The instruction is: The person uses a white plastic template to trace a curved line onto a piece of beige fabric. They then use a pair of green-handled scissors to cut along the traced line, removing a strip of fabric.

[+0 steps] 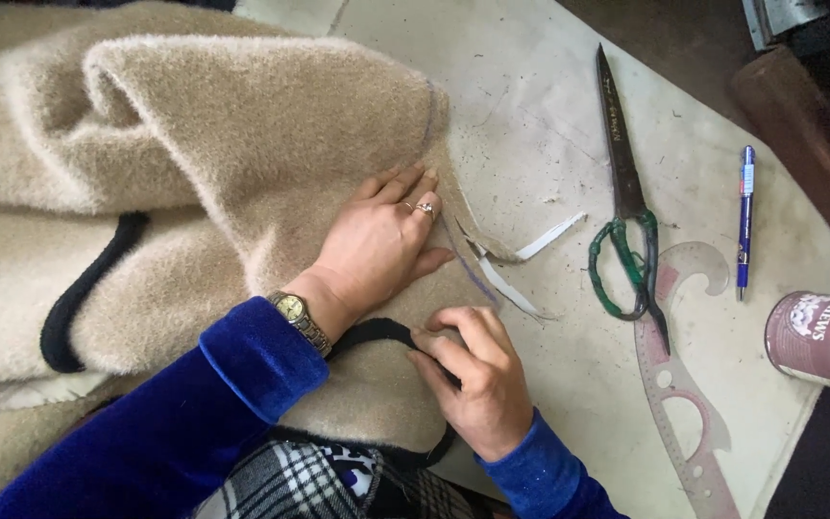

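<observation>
The beige fleece fabric (194, 144) lies bunched on the table (549, 115); the left hand (381, 240) presses flat and released on it, pinning the edge; the right hand (477, 380) pinches the black trim (367, 332) (scissors (626, 192) lie near, for trimming).

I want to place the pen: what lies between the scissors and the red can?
In the head view, the blue pen lies on the table between the scissors and the red can, with the pink curve ruler below them.

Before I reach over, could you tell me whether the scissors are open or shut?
Shut: the scissors lie flat, blades together in one point.
</observation>
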